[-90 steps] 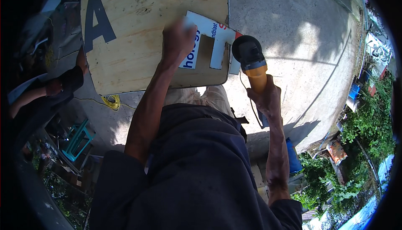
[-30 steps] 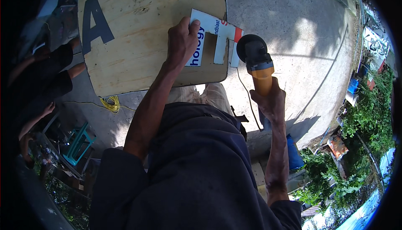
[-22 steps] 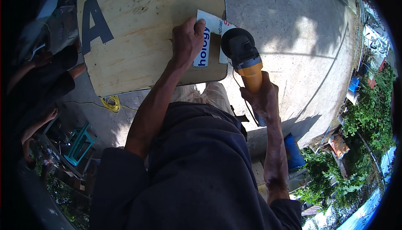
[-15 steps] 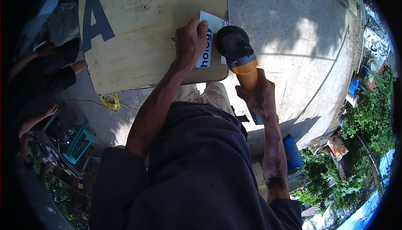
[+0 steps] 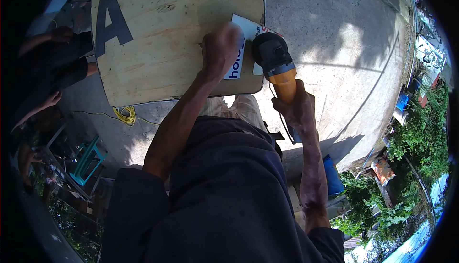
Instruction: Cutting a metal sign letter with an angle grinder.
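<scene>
Sunlit and shadowed concrete floor (image 5: 330, 28) spreads from 12 to 3 o'clock around a pale plywood table (image 5: 158, 57) that fills the view from 10 to 12. Near 12 o'clock, the left grip (image 5: 220, 50) is closed, its fingers curled and its thumb side over the left edge of a white panel (image 5: 245, 26); blur hides the fingertips, so how firmly they pinch cannot be told. That panel lies on the table near its 1 o'clock edge, with coloured printing and a cut-out notch. At 3 o'clock, the right grip (image 5: 297, 110) is wrapped around the orange body of a power tool (image 5: 283, 78), tilted so that its black round guard (image 5: 268, 46) points towards 11. From this view the guard covers part of the panel; whether they touch cannot be told. Further out, a dark grey cut-out letter (image 5: 106, 31) lies on the table at 10 o'clock. A coil of yellow cord (image 5: 125, 115) rests on the floor at 9, and a teal stool (image 5: 88, 162) stands at 8. Between 9 and 10, a co-worker in dark clothing (image 5: 71, 52) is partly in shadow. At 4 o'clock are a blue bag (image 5: 333, 174) and, beyond it, green plants (image 5: 416, 143)
</scene>
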`<control>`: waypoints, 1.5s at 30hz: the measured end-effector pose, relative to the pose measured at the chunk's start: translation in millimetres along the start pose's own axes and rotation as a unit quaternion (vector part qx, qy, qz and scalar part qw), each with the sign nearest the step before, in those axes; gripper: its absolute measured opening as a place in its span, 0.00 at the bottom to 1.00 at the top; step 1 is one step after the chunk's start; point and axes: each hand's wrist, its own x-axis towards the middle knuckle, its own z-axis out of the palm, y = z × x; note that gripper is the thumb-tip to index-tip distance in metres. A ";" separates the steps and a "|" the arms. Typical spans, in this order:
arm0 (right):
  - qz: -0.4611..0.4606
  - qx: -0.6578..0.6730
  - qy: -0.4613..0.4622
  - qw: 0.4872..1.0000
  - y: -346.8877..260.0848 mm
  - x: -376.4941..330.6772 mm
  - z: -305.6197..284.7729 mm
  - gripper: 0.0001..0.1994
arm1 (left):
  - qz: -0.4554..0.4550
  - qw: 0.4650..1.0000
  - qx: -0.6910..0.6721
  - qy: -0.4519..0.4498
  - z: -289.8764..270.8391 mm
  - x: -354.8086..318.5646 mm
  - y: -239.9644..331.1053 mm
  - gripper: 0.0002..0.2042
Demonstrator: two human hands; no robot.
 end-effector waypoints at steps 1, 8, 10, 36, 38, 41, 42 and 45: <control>0.000 0.000 0.000 1.000 0.7 -0.6 -0.5 0.26 | -0.007 1.000 0.000 -0.006 -0.6 -0.1 0.8 0.16; -0.014 -0.001 0.002 1.000 -14.2 1.8 -3.4 0.25 | -0.003 1.000 -0.012 0.000 -1.5 0.3 -0.1 0.16; -0.015 0.000 -0.002 1.000 -15.3 2.7 -3.3 0.25 | -0.007 1.000 -0.012 0.000 -0.4 0.7 2.9 0.16; -0.022 -0.027 0.034 0.999 8.5 4.1 -1.1 0.25 | -0.003 1.000 -0.009 0.006 -1.5 5.2 0.7 0.16; -0.033 -0.016 0.042 0.998 11.6 2.6 -1.5 0.25 | 0.002 1.000 0.002 0.004 -1.2 5.0 1.5 0.15; -0.016 -0.004 0.038 0.999 5.8 1.4 -5.2 0.25 | -0.003 1.000 -0.007 0.000 -1.9 4.3 2.7 0.16; -0.018 0.000 0.032 0.999 3.4 2.2 -5.6 0.26 | -0.002 1.000 -0.007 -0.001 -1.7 4.1 3.4 0.16; -0.026 0.011 0.027 0.999 3.4 3.2 0.4 0.27 | -0.013 1.000 -0.004 0.000 -1.7 4.0 5.0 0.16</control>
